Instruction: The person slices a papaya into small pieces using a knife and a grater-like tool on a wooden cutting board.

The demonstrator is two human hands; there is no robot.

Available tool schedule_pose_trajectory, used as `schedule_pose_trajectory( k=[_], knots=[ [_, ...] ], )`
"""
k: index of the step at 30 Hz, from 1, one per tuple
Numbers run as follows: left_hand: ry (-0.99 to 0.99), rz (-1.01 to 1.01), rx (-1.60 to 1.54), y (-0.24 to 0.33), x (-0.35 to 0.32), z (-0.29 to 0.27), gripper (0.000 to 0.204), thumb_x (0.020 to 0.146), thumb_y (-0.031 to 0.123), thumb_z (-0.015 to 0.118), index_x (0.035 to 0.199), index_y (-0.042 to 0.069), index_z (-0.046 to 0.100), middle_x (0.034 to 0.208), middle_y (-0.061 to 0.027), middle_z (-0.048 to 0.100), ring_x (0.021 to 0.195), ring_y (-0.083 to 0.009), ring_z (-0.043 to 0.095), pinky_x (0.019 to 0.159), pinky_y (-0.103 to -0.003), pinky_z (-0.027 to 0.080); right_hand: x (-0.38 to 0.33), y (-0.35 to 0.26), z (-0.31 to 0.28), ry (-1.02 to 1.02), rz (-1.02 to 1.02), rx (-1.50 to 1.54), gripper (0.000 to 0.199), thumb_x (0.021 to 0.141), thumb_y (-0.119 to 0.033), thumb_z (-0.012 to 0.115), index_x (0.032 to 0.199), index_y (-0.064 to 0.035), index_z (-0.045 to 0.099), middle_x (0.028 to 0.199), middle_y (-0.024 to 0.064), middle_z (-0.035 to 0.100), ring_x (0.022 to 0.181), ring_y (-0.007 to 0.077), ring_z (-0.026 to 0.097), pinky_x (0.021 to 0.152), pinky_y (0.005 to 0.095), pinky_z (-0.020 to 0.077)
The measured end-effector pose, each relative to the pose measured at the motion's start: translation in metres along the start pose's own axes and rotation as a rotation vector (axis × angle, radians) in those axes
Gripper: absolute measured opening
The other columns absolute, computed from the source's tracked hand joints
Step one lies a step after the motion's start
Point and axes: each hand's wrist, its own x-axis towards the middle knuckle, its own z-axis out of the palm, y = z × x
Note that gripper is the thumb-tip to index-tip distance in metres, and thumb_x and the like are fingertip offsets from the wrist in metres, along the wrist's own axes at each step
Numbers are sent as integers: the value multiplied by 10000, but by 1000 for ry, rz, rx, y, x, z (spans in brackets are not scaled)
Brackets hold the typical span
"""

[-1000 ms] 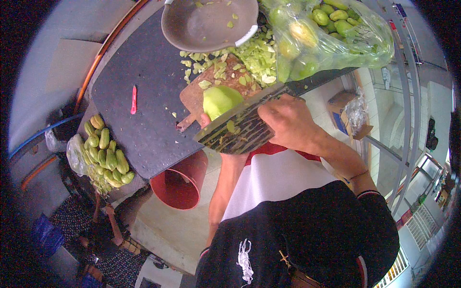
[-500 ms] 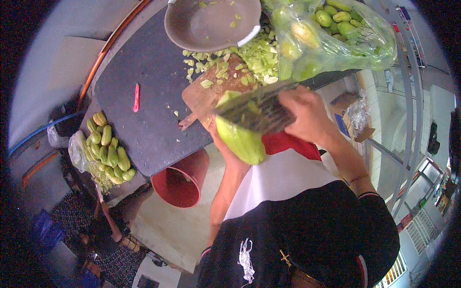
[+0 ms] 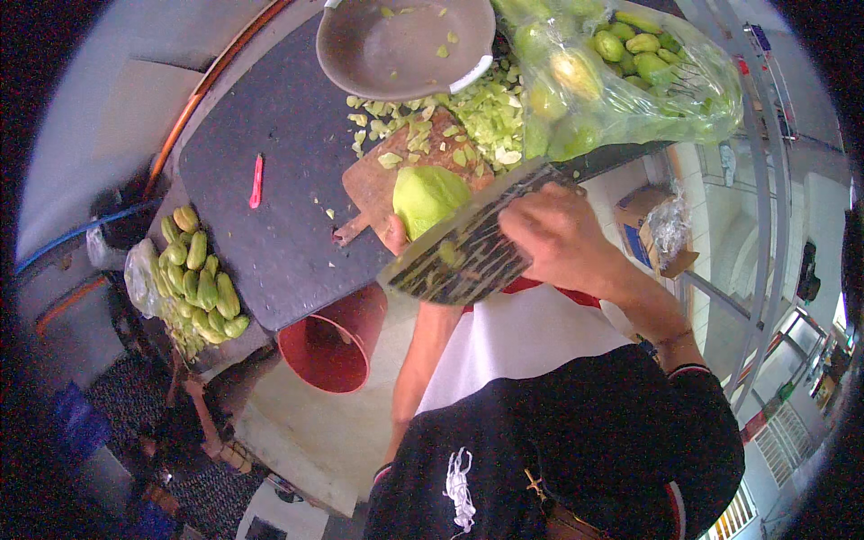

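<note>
My right hand (image 3: 553, 225) is closed on a broad cleaver (image 3: 468, 247), whose wide, dark, streaked blade slants down to the left. A pale green, peeled fruit (image 3: 427, 200), perhaps a green papaya, is in my left hand (image 3: 396, 236) just behind the blade. Only some fingertips of that hand show; the cleaver hides the rest of it and the fruit's lower part. Beneath the fruit lies a wooden cutting board (image 3: 367, 187) with a short handle. Chopped green pieces (image 3: 490, 117) cover its far end and the table around it.
A grey-brown basin (image 3: 405, 54) stands at the back beside a clear plastic bag (image 3: 621, 99) of green fruit. A pink box cutter (image 3: 256, 182) lies on the dark table (image 3: 297, 243). Greenish-yellow fruits (image 3: 202, 274) are piled left. Below the table edge is a red bucket (image 3: 333, 346); another person's arm (image 3: 205, 414) shows lower left.
The cleaver has swung down and left, now in front of my left hand. The fruit has moved up and turned, so its rounded end shows above the blade.
</note>
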Motion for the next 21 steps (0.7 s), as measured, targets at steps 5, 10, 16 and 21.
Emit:
schedule_pose_trajectory(
  k=[5, 10, 16, 21],
  knots=[
    [0, -3, 298, -5, -6, -30, 627, 902, 581, 533, 1328, 121, 526, 1290, -105, 582, 1148, -285, 579, 977, -458, 488, 14, -8, 7, 49, -88, -92, 256, 620, -169, 756, 772, -92, 565, 744, 56, 594, 694, 248, 620, 659, 381, 490],
    [15, 5, 492, -9, -17, -48, 616, 900, 566, 549, 1322, 118, 528, 1286, -104, 583, 1144, -285, 581, 976, -457, 490, 16, -12, -1, 14, -28, -31, 262, 617, -158, 747, 797, -85, 571, 750, 62, 600, 708, 261, 632, 703, 379, 501],
    [19, 9, 533, -9, -18, -49, 604, 897, 548, 569, 1316, 114, 530, 1281, -102, 584, 1140, -286, 583, 975, -456, 494, 16, -19, -7, -73, -49, -23, 164, 698, -154, 663, 820, -58, 610, 778, 115, 660, 710, 336, 670, 653, 456, 559],
    [21, 8, 559, -9, -20, -51, 595, 895, 533, 585, 1311, 111, 532, 1277, -102, 586, 1136, -286, 585, 974, -455, 496, 14, -18, -8, -68, -54, 5, 158, 702, -156, 659, 817, -62, 605, 777, 113, 664, 709, 330, 670, 680, 450, 558]
  ],
)
